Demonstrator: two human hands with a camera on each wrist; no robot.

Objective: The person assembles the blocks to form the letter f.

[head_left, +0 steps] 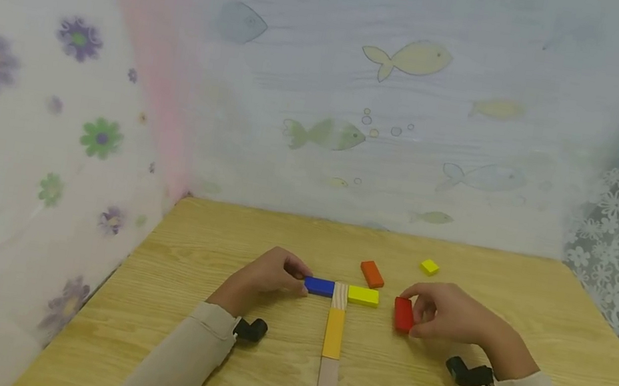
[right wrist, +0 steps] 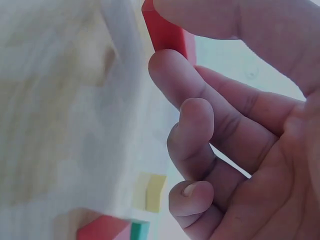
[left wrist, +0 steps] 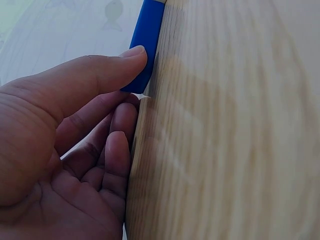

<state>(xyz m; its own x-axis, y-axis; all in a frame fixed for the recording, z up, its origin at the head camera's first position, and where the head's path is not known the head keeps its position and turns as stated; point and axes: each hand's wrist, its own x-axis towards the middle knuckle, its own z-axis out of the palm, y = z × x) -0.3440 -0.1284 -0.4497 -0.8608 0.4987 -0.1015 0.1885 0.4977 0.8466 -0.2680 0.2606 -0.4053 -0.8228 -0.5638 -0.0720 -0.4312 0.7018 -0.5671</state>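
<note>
The blue block is pinched at its left end by the left hand; right of the yellow block, the red block, perhaps lifted, is gripped by the right hand. Both are judged light, stiff, best taken endwise.

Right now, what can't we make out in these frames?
Blue block, left wrist view: partly covered by the thumb of the left hand.
Red block, right wrist view: partly covered by the thumb of the right hand.
Green piece, right wrist view: cut off by the bottom edge.
Yellow block, right wrist view: fine detail blurred.
</note>
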